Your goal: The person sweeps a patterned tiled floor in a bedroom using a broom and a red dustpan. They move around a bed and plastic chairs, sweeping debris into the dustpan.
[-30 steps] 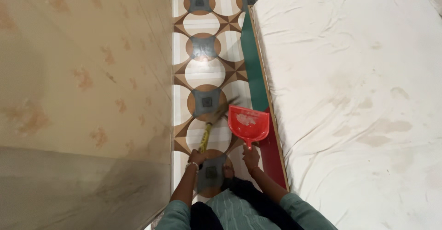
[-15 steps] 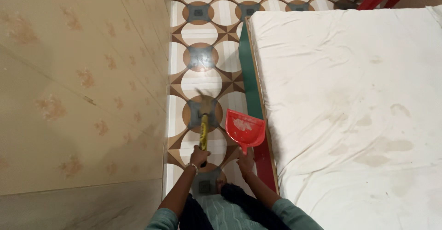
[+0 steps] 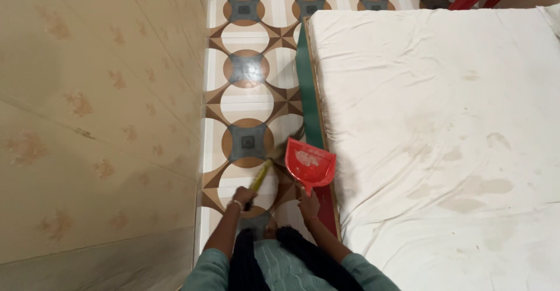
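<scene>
Patterned tile floor between a wall and a white mattress. Left hand grips a yellow-handled broom; right hand grips a red dustpan.

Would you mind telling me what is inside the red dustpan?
A pale patch of dust or debris lies in the red dustpan, held by the right hand. The floor beneath it is hidden.

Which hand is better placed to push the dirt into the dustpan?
Left. The left hand grips the broom, whose bristles sit at the mouth of the red dustpan. The right hand holds the dustpan's handle.
</scene>
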